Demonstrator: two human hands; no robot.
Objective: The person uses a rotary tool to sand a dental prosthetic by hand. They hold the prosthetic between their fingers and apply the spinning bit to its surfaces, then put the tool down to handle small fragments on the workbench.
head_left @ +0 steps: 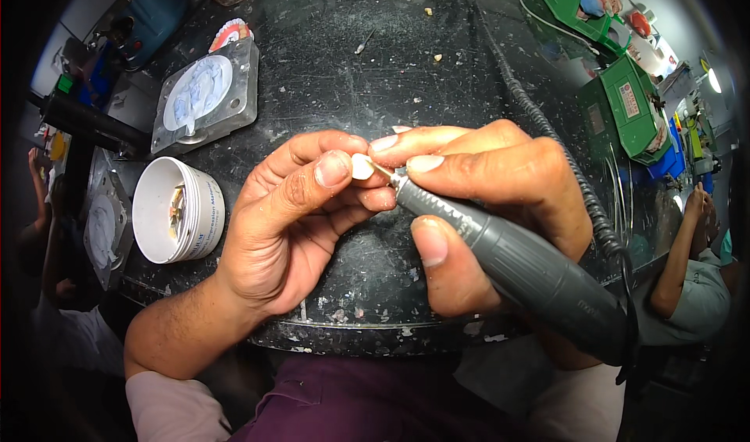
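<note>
Apparently set-up's done, work under way; what's left can't be gauged. Black bench (328,75): scratched, white-flecked. Your right hand (500,172) grips a ribbed dark-grey handpiece (539,270), centre to lower right. Your left hand (289,208) pinches a smooth white tooth-shaped piece (362,167), frame centre; slim metal bur (383,170) at its edge, contact unclear.

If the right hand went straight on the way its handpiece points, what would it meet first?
Most likely the small white tooth-shaped piece pinched in the left hand: the right hand aims the dark grey rotary handpiece at it, though whether the two touch is unclear.
</note>
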